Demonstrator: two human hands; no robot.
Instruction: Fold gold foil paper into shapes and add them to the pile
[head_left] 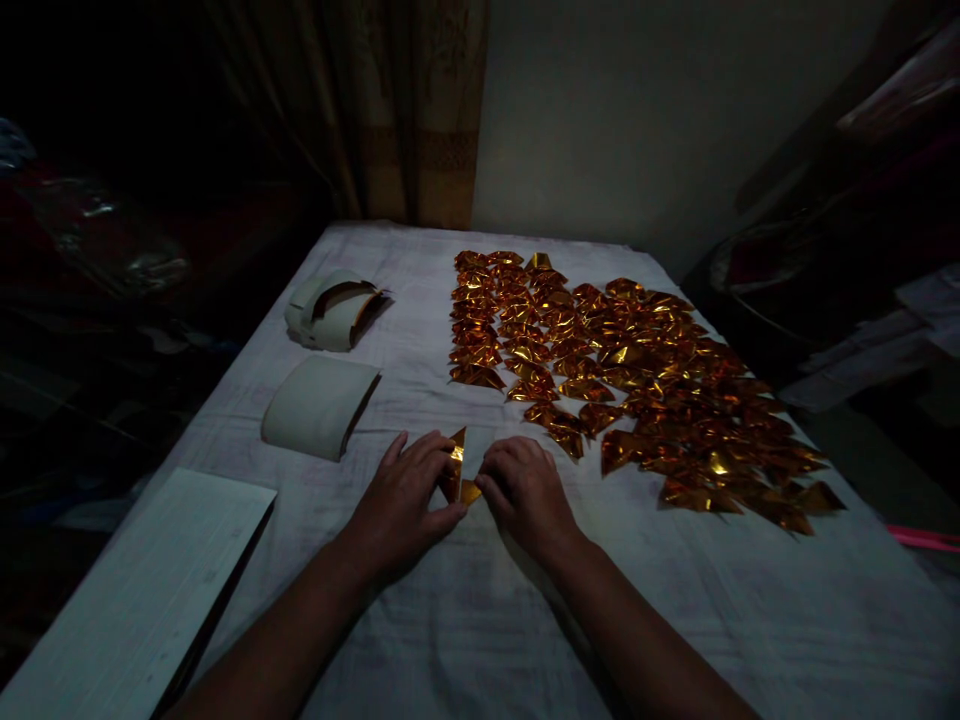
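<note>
A piece of shiny gold foil paper (456, 468), partly folded with a pointed tip at the top, is between my two hands over the cloth. My left hand (405, 490) grips its left side, thumb below and fingers above. On the other side, my right hand (525, 490) pinches a lower right corner of the same foil with curled fingers. Beyond and to the right, many folded gold foil pieces (570, 350) lie in rows and heaps. The fingers hide part of the foil being held.
A white cloth covers the table (480, 620). At left are a curved stack of pale sheets (322, 405), another curled stack with a band (337, 310) and a long white box-like object (150, 590). A curtain (420, 120) and wall stand behind; the surroundings are dark.
</note>
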